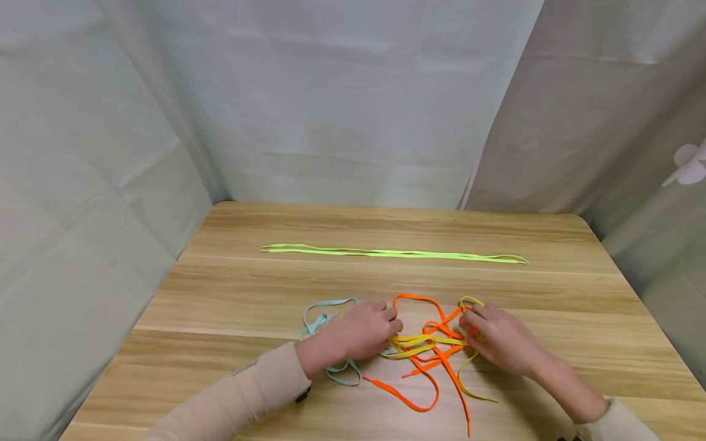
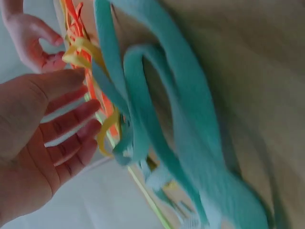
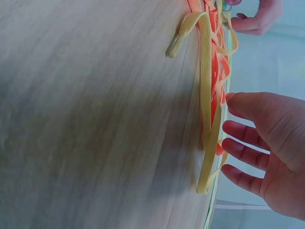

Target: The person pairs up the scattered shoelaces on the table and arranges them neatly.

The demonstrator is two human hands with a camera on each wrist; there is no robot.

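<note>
Pale cloth hangs behind and along both sides of a wood-grained bench. A light flower shows on the cloth at far right.

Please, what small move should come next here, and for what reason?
Perhaps the right hand should gently ease the yellow strands free of the orange strands: these two colours cross between it and the left hand, while the green strands already lie apart, fairly straight.
</note>
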